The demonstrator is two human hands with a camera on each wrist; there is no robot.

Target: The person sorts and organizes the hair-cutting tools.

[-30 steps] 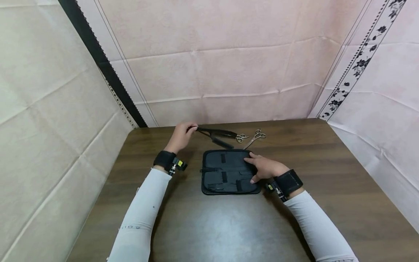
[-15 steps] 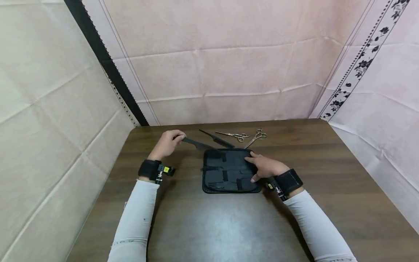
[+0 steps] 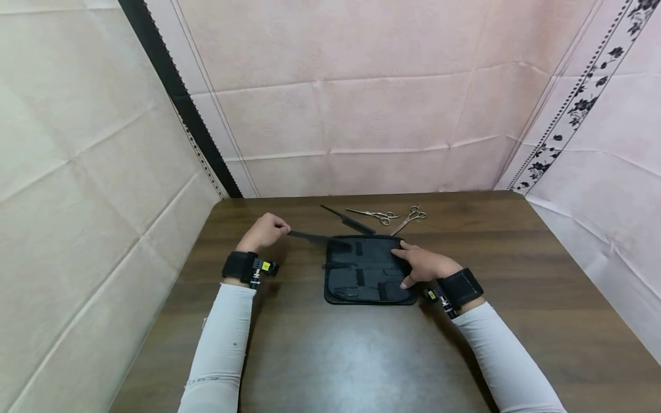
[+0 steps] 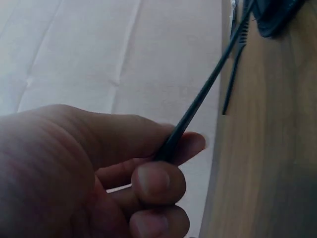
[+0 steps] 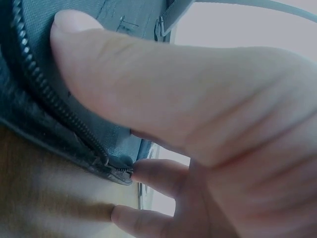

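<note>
My left hand (image 3: pixel 264 232) pinches the handle end of a black comb (image 3: pixel 308 236) between thumb and fingers. The comb's far end reaches over the upper left of an unfolded black zip case (image 3: pixel 370 279). In the left wrist view the held comb (image 4: pixel 200 96) appears edge-on as a thin dark strip. On the case's right side rests my right hand (image 3: pixel 427 265), fingers spread. Its thumb (image 5: pixel 99 54) lies on the fabric lining inside the zip, and other fingertips touch the zipped edge and the table. Elastic loops cross the case's inside.
Behind the case lies a second black comb (image 3: pixel 358 223) with a thin tail. Two pairs of silver scissors, one (image 3: pixel 377 215) farther back and one (image 3: pixel 409 219) to its right, lie beside it on the wooden table (image 3: pixel 516 275). Cloth walls (image 3: pixel 387 115) stand around the table.
My left hand has drawn the comb away from the back of the table, leftward and nearer, and its far end now lies over the case. The right hand stays on the case.
</note>
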